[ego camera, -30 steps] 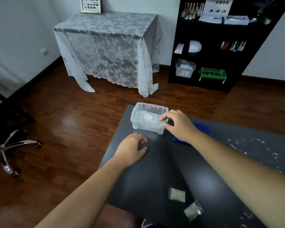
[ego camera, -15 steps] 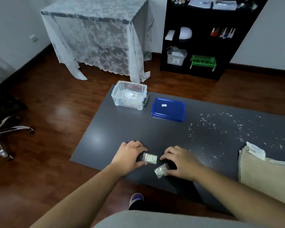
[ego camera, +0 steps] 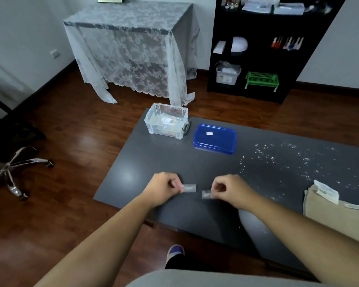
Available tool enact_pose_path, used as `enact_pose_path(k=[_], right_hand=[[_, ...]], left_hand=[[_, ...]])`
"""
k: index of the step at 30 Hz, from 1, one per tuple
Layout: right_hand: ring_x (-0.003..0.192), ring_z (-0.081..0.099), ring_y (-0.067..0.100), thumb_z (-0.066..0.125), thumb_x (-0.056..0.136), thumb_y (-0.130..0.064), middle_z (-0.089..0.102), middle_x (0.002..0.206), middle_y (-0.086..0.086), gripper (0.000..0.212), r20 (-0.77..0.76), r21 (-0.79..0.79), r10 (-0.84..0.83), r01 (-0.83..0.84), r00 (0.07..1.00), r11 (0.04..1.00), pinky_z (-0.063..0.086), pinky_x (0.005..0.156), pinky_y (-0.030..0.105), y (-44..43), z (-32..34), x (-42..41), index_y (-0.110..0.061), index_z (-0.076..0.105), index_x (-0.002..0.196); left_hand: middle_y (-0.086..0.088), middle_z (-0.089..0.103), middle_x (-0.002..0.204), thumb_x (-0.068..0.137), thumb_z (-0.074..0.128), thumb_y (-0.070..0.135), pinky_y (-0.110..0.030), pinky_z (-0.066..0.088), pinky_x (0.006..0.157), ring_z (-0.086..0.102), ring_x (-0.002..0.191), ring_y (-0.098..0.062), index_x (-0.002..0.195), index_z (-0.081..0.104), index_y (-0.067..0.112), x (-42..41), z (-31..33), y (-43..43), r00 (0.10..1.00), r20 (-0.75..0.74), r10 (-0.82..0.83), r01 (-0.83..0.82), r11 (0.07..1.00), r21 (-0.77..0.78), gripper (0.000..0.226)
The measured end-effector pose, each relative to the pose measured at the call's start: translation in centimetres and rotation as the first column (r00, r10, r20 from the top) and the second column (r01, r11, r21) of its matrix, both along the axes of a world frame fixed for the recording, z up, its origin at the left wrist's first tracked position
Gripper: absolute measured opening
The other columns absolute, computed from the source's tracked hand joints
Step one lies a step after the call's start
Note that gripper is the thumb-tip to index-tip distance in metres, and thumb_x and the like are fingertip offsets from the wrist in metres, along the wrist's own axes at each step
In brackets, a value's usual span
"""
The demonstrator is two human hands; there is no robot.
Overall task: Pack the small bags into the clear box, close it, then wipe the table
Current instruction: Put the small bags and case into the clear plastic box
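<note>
Mid-pack at the dark surface (ego camera: 174, 158): I have one small bag (ego camera: 189, 187) pinched in the fingers of my left hand (ego camera: 164, 188) and a second small bag (ego camera: 206, 194) pinched in the fingers of my right hand (ego camera: 229, 190), both lifted just above the near edge, well short of the clear box (ego camera: 166, 123).

The clear box stands open at the far left corner of the surface, with several pale packets already lying inside it, so I judge part of the packing done. Its blue lid (ego camera: 215, 138) lies flat just to the right of the box, not yet fitted.

I see no other loose bags on the surface, so these two look like the last to go in. Closing and wiping are both still ahead: pale crumbs (ego camera: 278, 160) are scattered to the right of the lid, and a folded beige cloth (ego camera: 336, 216) waits at the right edge, far from the box.

A small white label (ego camera: 209, 133) sits on the lid, but its print is too small for me to read. I can make out no brand anywhere.
</note>
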State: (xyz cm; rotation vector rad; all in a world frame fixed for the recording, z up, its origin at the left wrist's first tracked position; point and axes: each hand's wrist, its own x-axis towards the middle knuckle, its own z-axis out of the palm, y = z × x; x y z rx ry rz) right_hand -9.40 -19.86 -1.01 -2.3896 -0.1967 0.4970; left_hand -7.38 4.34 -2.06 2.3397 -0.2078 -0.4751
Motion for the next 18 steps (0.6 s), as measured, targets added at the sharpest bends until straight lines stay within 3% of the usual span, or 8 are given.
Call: enact_pose_path(k=[7, 10, 13, 18], right_hand=[[0.064, 0.053, 0.001, 0.072, 0.079, -0.020, 0.063, 0.068, -0.012, 0.007, 0.116, 0.156, -0.213, 0.195, 0.970, 0.968, 0.039, 0.059, 0.018, 0.5, 3.8, 6.3, -0.021, 0.068, 0.074], [0.064, 0.050, -0.002, 0.068, 0.083, -0.021, 0.060, 0.068, -0.014, 0.011, 0.130, 0.190, -0.240, 0.214, 0.962, 0.958, 0.037, 0.060, 0.020, 1.5, 4.8, 8.4, -0.024, 0.065, 0.073], [0.070, 0.054, 0.002, 0.067, 0.085, -0.023, 0.062, 0.072, -0.013, 0.014, 0.137, 0.185, -0.250, 0.223, 0.959, 0.957, 0.040, 0.064, 0.022, 2.7, 5.2, 10.2, -0.028, 0.063, 0.071], [0.071, 0.055, 0.004, 0.068, 0.083, -0.025, 0.064, 0.072, -0.012, 0.012, 0.172, 0.176, -0.271, 0.241, 0.947, 0.955, 0.041, 0.062, 0.023, 4.3, 5.3, 12.8, -0.029, 0.064, 0.073]], left_hand=[[0.008, 0.070, 0.070, 0.078, 0.067, 0.006, 0.000, 0.039, 0.062, 0.057, 0.065, 0.006, 0.069, 0.073, 0.014, 6.5, 5.0, 3.2, 0.968, 0.113, 0.223, -0.209, 0.969, -0.129, 0.014], [0.006, 0.070, 0.073, 0.081, 0.061, 0.004, 0.001, 0.039, 0.059, 0.059, 0.064, 0.010, 0.072, 0.072, 0.008, 10.0, 7.2, 4.1, 0.954, 0.157, 0.256, -0.236, 0.962, -0.139, 0.015], [0.015, 0.064, 0.062, 0.080, 0.060, 0.006, -0.001, 0.037, 0.053, 0.054, 0.056, 0.006, 0.073, 0.072, 0.010, 13.7, 8.7, 4.6, 0.943, 0.193, 0.270, -0.252, 0.961, -0.111, 0.015], [0.015, 0.063, 0.060, 0.079, 0.056, 0.001, -0.001, 0.038, 0.049, 0.055, 0.053, 0.007, 0.069, 0.071, 0.011, 18.2, 8.9, 4.3, 0.954, 0.206, 0.217, -0.206, 0.976, -0.074, 0.020]])
